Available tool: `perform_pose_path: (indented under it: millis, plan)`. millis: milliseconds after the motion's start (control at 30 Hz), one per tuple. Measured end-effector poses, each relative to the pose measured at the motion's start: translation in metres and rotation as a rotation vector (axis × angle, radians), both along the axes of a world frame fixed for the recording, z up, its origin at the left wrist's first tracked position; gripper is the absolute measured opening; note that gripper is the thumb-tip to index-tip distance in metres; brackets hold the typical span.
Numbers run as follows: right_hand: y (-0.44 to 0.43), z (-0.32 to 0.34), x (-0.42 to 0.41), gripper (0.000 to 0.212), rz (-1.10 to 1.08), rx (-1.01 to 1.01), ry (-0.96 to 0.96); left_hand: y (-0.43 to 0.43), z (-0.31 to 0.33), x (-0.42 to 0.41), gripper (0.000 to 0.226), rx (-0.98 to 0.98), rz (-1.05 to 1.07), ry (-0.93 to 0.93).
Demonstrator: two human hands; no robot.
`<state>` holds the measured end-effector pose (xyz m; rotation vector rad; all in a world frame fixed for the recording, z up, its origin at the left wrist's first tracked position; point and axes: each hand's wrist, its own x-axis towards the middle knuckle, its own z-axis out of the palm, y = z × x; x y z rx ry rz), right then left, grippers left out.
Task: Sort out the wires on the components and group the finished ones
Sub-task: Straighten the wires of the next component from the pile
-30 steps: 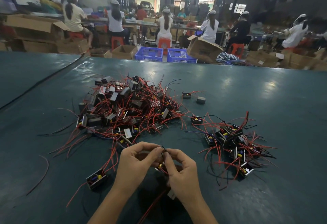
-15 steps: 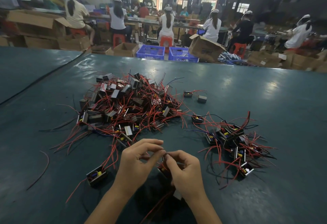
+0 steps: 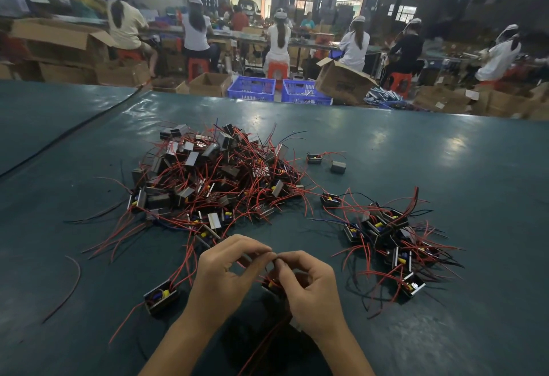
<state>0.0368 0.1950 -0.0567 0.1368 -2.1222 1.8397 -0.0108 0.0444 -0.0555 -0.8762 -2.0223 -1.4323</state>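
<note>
A dark teal table (image 3: 445, 167) is filling most of the view, and its sheet is catching glare from the ceiling lights. A large pile (image 3: 214, 179) of small boxy parts with tangled red wires is lying at the centre. A smaller group (image 3: 386, 233) is lying well apart to the right.

Near the front edge, the left hand (image 3: 219, 274) and right hand (image 3: 312, 289) are meeting fingertip to fingertip. Each is pinching a dark wire end (image 3: 275, 260) with curled fingers. The component (image 3: 271, 283) it belongs to is sitting low between the hands, by the right fingers. A lone component (image 3: 160, 297) is lying just left of the left hand, and a loose red wire (image 3: 68, 286) is curving further left.

Beyond the table, workers (image 3: 277, 39) in caps are sitting on red stools (image 3: 197, 66) with their backs turned, near blue crates (image 3: 252, 88) and an open cardboard box (image 3: 341, 81).

The held component is mostly hidden and the pinched wire is too thin to follow. Both forearms are running out of the frame at the bottom. The far room is dim and blurred.
</note>
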Motion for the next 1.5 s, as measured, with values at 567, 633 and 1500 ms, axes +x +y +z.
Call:
perform_pose_path:
  millis: [567,633,1500]
  plan:
    - [-0.006,0.002,-0.001,0.01,-0.072,-0.113,-0.072,0.013,0.007,0.016,0.014,-0.065,0.079,0.094]
    - [-0.005,0.001,-0.002,0.014,-0.123,-0.07,-0.058,0.015,0.009,0.016,0.01,0.043,0.06,-0.11]
    - [-0.003,-0.002,0.0,0.02,-0.034,0.042,0.061,0.009,0.01,0.012,0.005,0.213,0.004,-0.479]
